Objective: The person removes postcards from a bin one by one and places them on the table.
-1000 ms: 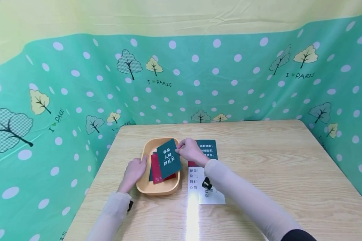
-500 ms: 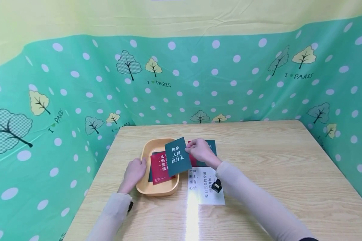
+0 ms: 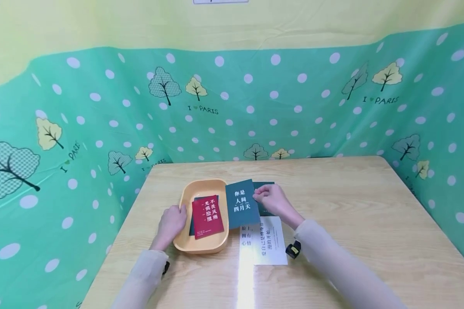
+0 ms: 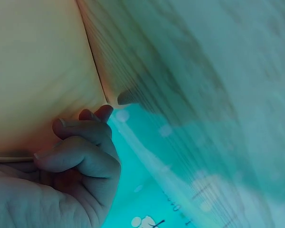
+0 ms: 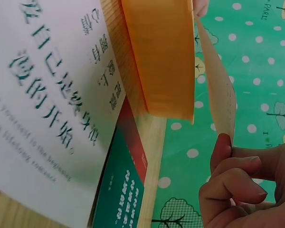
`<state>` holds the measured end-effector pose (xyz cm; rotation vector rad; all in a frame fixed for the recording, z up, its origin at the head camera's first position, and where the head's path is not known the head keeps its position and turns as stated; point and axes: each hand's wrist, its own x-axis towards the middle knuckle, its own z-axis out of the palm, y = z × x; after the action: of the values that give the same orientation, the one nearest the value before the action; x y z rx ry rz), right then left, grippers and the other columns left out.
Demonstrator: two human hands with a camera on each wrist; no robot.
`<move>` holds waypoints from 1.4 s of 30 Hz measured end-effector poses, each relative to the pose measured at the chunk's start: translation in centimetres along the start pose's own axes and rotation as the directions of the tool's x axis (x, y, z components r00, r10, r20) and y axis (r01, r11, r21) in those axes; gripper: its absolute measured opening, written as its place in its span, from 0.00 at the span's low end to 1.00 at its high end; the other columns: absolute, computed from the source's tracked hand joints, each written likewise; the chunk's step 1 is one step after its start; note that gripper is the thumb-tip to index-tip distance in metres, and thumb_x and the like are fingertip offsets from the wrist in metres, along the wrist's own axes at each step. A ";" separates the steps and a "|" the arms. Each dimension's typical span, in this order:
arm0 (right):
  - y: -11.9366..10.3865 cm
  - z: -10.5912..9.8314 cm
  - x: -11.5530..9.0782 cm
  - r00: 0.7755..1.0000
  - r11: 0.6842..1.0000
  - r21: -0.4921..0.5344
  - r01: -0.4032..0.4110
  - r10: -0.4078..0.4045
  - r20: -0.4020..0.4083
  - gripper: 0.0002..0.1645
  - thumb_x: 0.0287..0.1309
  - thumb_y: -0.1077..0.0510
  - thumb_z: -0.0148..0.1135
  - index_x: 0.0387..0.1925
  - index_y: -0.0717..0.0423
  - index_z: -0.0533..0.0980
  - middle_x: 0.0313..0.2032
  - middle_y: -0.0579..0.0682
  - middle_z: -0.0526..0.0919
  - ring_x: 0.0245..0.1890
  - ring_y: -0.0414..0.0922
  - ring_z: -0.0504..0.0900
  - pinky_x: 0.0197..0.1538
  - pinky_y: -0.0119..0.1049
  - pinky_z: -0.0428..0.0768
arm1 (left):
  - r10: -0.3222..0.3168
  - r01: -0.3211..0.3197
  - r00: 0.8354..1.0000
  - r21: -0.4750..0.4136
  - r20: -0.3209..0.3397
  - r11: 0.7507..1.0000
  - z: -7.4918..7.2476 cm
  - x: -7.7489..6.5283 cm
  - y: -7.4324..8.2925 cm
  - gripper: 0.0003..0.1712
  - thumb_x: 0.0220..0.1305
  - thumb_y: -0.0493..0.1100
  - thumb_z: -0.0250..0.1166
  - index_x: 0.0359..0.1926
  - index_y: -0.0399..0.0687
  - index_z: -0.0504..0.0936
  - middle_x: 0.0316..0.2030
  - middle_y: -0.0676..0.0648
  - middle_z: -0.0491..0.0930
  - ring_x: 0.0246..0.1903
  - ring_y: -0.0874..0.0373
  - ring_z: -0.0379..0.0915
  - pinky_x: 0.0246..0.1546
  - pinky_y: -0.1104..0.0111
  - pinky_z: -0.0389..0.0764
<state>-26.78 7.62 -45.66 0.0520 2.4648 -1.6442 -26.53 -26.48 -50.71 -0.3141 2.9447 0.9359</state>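
Note:
My right hand [image 3: 274, 201] pinches a dark green card [image 3: 240, 206] with white characters by its right edge. It holds the card up just right of a light orange plastic basket [image 3: 201, 248]; the right wrist view shows the card's pale back [image 5: 221, 90] above the table. My left hand [image 3: 171, 224] grips the basket's left rim, and in the left wrist view its fingers [image 4: 88, 156] curl against the basket's outer wall [image 4: 38, 71]. Inside the basket, a red card [image 3: 208, 216] with white characters lies over another dark green card [image 3: 192, 223].
Right of the basket, white cards [image 3: 270, 242] with dark characters lie on the wooden table [image 3: 340, 206]. Behind them lie a green card [image 5: 116, 190] and a red card [image 5: 133, 137], partly covered in the head view. A green dotted cloth [image 3: 201, 128] hangs around the table.
My right hand has carried the dark green card rightward, from above the basket to above the cards on the table. The red card in the basket is now uncovered. My left hand keeps its grip.

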 end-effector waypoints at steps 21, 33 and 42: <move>3.4 -2.4 -3.0 0.998 0.998 -0.001 -0.062 0.062 -0.017 0.07 0.72 0.61 0.63 0.46 0.61 0.82 0.39 0.54 0.85 0.35 0.49 0.78 0.38 0.38 0.77 | -0.010 0.010 1.000 0.020 -0.004 1.000 -0.2 -0.1 0.2 0.26 0.82 0.50 0.45 0.31 0.37 0.77 0.23 0.40 0.76 0.21 0.51 0.76 0.19 0.63 0.77; 6.1 -3.7 -5.0 0.998 0.999 -0.009 -0.052 0.051 -0.019 0.09 0.68 0.63 0.65 0.45 0.66 0.81 0.34 0.54 0.84 0.32 0.46 0.76 0.35 0.35 0.75 | 0.014 -0.014 1.000 0.034 -0.010 0.999 -0.2 -0.1 0.4 0.26 0.82 0.50 0.46 0.30 0.38 0.77 0.22 0.40 0.75 0.21 0.49 0.75 0.19 0.62 0.77; 7.2 -4.3 -6.7 0.997 0.997 -0.035 -0.072 0.071 -0.029 0.09 0.67 0.63 0.66 0.44 0.66 0.81 0.35 0.52 0.85 0.37 0.48 0.78 0.41 0.38 0.76 | -0.017 0.017 1.000 0.027 -0.002 0.999 0.2 -0.3 0.3 0.27 0.82 0.51 0.45 0.32 0.37 0.78 0.23 0.40 0.75 0.21 0.50 0.76 0.19 0.63 0.77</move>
<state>-19.87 14.77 -49.51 0.1575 2.4816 -1.5810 -26.34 -26.07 -50.73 -0.3390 2.9488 0.8932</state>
